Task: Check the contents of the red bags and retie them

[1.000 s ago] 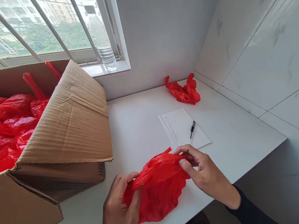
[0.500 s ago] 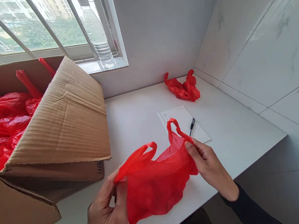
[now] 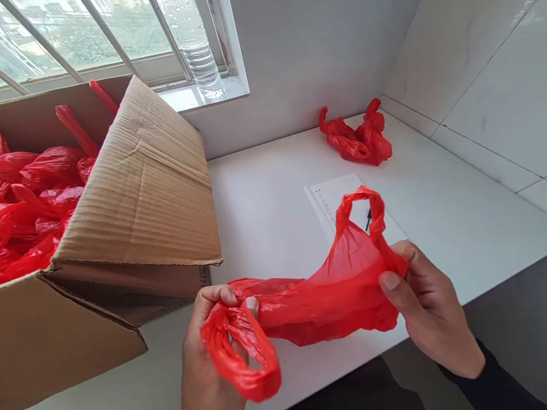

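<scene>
A red plastic bag (image 3: 317, 307) is stretched between my two hands above the front of the white table. My left hand (image 3: 213, 361) pinches it at the base of one handle, and that handle loop hangs down over the fingers. At the bag's other end my right hand (image 3: 430, 305) grips the edge between thumb and fingers, with the second handle loop standing up beside it. Dark shapes show faintly through the thin plastic; what they are I cannot tell.
An open cardboard box (image 3: 142, 202) full of red plastic bags (image 3: 48, 174) stands on the left. Another red bag (image 3: 358, 137) lies at the back by the wall. Paper (image 3: 326, 205) with a pen (image 3: 368, 221) lies behind my hands. A water bottle (image 3: 197, 47) stands on the windowsill.
The left handle, upright before, now flops forward over my left hand. The bag is pulled flatter and longer between my hands. The view has shifted, moving the table's things slightly right and up.
</scene>
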Motion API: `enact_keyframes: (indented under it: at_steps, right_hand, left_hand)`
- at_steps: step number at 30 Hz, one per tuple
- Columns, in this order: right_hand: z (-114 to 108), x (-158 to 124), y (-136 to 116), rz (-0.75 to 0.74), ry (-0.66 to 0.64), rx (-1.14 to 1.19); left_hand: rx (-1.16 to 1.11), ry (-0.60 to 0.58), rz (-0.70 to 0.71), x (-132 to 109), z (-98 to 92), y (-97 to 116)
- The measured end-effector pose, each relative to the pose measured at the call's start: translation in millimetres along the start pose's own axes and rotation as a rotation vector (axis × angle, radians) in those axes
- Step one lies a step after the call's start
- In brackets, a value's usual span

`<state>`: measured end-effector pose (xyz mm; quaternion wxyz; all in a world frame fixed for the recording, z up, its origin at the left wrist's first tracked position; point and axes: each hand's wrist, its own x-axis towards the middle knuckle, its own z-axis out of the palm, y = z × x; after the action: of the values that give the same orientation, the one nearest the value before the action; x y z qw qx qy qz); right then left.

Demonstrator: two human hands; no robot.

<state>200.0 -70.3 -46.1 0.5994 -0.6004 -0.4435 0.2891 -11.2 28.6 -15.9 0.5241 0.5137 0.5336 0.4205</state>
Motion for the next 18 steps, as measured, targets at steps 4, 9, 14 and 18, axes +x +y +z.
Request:
enact_keyframes:
  at_steps: [4,9,14,18]
  right_hand:
    - [-4.2,-4.8,3.3,-0.037,-0.016,0.004]
    - [-8.0,-0.9,-7.4,-0.045,-0.180,-0.118]
    - [-3.6,1.3,-19.5,-0.009,-0.179,-0.231]
    - [-2.6,-0.4,-23.7,0.017,-0.148,-0.234]
  left_hand:
    - [0.055,0.031,0.062,-5.4,-10.0,-0.9]
    - [0.199,0.042,0.063,-12.1,-12.5,-0.1]
    - [0.173,0.054,-0.039,-14.8,-12.0,5.6]
    - [0.060,0.014,-0.111,-15.7,-16.0,6.3]
